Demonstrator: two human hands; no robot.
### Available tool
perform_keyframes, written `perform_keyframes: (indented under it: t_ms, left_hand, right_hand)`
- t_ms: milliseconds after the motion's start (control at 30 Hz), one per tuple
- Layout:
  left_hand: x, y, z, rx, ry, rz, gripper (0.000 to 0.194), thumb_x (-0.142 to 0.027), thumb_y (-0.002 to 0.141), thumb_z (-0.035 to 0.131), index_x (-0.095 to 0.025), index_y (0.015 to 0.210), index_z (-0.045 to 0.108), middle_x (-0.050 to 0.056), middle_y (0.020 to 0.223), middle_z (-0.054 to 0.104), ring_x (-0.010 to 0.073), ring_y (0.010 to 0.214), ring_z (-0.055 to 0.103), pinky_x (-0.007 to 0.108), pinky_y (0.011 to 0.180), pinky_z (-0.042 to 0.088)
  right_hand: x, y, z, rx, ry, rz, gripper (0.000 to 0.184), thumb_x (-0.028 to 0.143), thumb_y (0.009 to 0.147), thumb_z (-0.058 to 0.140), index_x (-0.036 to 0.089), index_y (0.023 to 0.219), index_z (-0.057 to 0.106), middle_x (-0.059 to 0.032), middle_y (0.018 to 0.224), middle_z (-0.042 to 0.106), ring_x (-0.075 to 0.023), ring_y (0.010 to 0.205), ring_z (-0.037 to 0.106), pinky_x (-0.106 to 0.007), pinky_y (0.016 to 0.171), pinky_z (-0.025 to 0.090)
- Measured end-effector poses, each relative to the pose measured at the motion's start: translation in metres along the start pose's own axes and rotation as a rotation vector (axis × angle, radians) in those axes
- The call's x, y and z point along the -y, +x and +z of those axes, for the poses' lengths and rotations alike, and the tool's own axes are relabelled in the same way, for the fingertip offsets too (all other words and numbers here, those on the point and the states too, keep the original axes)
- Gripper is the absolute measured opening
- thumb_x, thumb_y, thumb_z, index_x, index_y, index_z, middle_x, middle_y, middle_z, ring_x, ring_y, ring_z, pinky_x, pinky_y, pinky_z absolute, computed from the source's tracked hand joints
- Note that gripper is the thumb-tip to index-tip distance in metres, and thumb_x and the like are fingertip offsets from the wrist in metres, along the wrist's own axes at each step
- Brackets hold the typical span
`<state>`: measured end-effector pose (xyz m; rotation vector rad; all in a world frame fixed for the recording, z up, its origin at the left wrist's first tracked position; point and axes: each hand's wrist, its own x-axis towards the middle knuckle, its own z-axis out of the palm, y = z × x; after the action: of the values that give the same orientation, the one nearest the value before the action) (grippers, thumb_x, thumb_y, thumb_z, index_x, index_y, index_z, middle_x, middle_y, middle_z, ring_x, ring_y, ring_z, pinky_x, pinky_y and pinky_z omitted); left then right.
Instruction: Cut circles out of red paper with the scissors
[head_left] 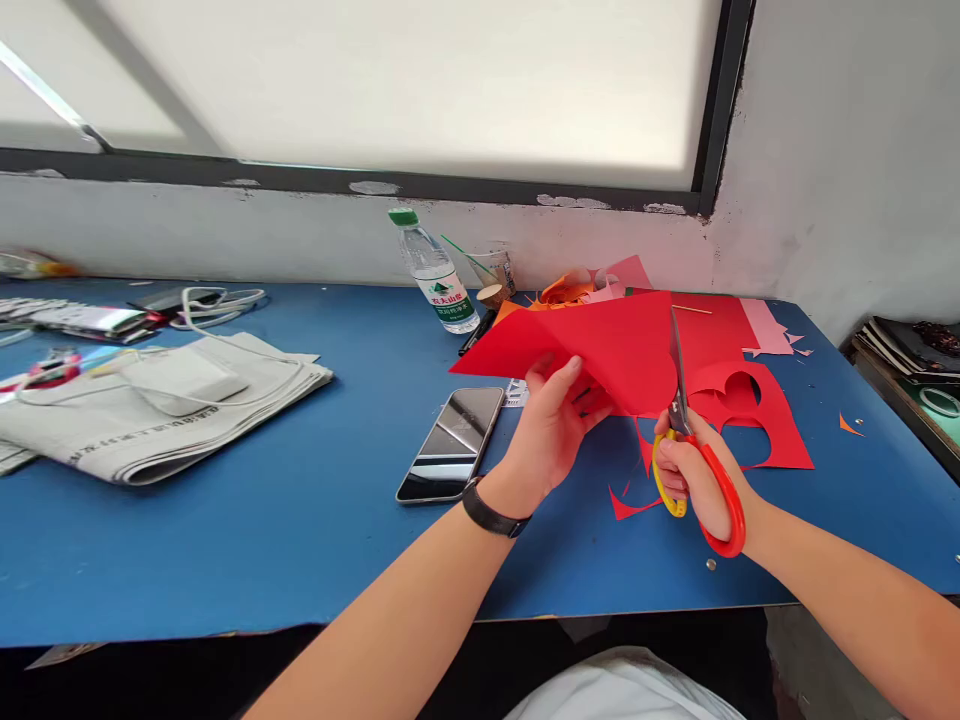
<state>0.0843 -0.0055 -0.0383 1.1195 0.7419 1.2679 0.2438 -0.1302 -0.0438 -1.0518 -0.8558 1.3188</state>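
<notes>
My left hand [551, 425] pinches the near edge of a folded red paper sheet [600, 345] and holds it a little above the blue table [300, 500]. My right hand [694, 475] grips scissors [697, 470] with red and yellow handles; their blades point up and away into the sheet's right part. Under the sheet lie red paper pieces with curved cut-outs [742, 410], and thin red scraps [630, 500] rest near my right hand. A black band sits on my left wrist.
A black phone [452, 443] lies just left of my left hand. A water bottle [435, 272], a plastic cup [496, 268] and orange and pink paper scraps [585, 285] stand by the wall. Folded newspaper [150, 410] with a white charger and cables lies at the left.
</notes>
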Motion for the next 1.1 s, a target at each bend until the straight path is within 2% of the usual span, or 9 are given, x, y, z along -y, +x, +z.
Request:
perform_keyframes:
  t_ms: [200,300,433,600,667,733,833,967,1100]
  left_hand:
    - [0.01,-0.002,-0.002,-0.056,0.187,0.336,0.077,-0.053,0.08,0.096,-0.034,0.137,0.047,0.01,0.154,0.058,0.0302,0.139,0.064,0.046,0.109,0.059]
    - [0.009,-0.004,-0.008,-0.048,0.395,0.533,0.067,-0.05,0.085,0.094,-0.033,0.138,0.056,0.012,0.16,0.052,0.0341,0.148,0.056,0.052,0.115,0.056]
    - [0.008,-0.009,-0.013,0.129,0.799,0.798,0.059,-0.048,0.096,0.086,-0.033,0.148,0.063,0.016,0.168,0.047,0.041,0.159,0.049,0.063,0.124,0.051]
    - [0.004,-0.014,-0.011,0.298,0.854,0.819,0.074,-0.037,0.09,0.094,-0.03,0.156,0.06,0.021,0.171,0.046,0.0454,0.163,0.045,0.066,0.128,0.048]
    - [0.0,-0.018,-0.009,0.26,0.801,0.864,0.061,-0.029,0.09,0.093,-0.027,0.145,0.066,0.021,0.161,0.053,0.0421,0.153,0.055,0.062,0.122,0.054]
    - [-0.004,-0.024,-0.007,0.234,0.72,0.907,0.034,-0.02,0.093,0.087,-0.024,0.123,0.071,0.014,0.133,0.066,0.0297,0.121,0.071,0.046,0.102,0.064]
    - [-0.006,-0.033,-0.004,0.323,0.654,0.884,0.012,-0.018,0.101,0.073,-0.024,0.101,0.064,-0.003,0.083,0.065,0.0119,0.066,0.062,0.023,0.061,0.054]
    - [0.001,-0.039,-0.003,0.348,0.673,0.756,0.018,-0.026,0.109,0.063,-0.025,0.125,0.057,-0.012,0.063,0.055,0.0091,0.048,0.051,0.019,0.049,0.041]
    - [0.004,-0.033,-0.005,0.179,0.761,0.644,0.028,-0.028,0.112,0.055,-0.025,0.139,0.047,-0.011,0.067,0.053,0.0123,0.051,0.053,0.023,0.052,0.045]
  right_hand:
    - [0.0,0.0,0.001,0.031,-0.036,0.032,0.024,0.036,0.089,0.078,0.027,0.1,0.058,0.0109,0.066,0.041,-0.011,0.053,0.03,-0.025,0.05,0.027]
    - [0.0,-0.001,0.001,0.036,-0.063,0.053,0.021,0.034,0.091,0.074,0.027,0.103,0.058,0.0106,0.068,0.042,-0.0107,0.054,0.032,-0.026,0.051,0.027]
    - [0.004,-0.002,0.004,0.039,-0.105,0.095,0.027,0.038,0.086,0.075,0.026,0.101,0.057,0.0114,0.066,0.042,-0.0101,0.053,0.034,-0.027,0.053,0.026]
    - [0.004,0.0,0.006,0.041,-0.123,0.116,0.033,0.042,0.082,0.077,0.026,0.098,0.053,0.0116,0.067,0.042,-0.0096,0.055,0.034,-0.028,0.054,0.026]
    - [0.004,0.0,0.006,0.036,-0.124,0.132,0.032,0.042,0.082,0.075,0.026,0.098,0.053,0.0117,0.067,0.041,-0.0094,0.054,0.033,-0.028,0.053,0.026]
    - [0.005,0.0,0.005,0.033,-0.126,0.138,0.031,0.043,0.083,0.075,0.026,0.098,0.053,0.0126,0.065,0.038,-0.0092,0.053,0.031,-0.027,0.052,0.024]
    - [0.008,0.001,0.005,0.041,-0.124,0.12,0.032,0.044,0.084,0.077,0.026,0.096,0.053,0.0122,0.065,0.039,-0.0089,0.053,0.03,-0.027,0.052,0.023]
    - [0.011,0.001,0.005,0.045,-0.122,0.096,0.03,0.042,0.085,0.077,0.025,0.096,0.055,0.011,0.068,0.043,-0.0086,0.053,0.032,-0.026,0.051,0.023]
    - [0.01,0.001,0.003,0.03,-0.133,0.098,0.029,0.04,0.082,0.078,0.024,0.095,0.058,0.0109,0.066,0.043,-0.0089,0.053,0.032,-0.026,0.051,0.024]
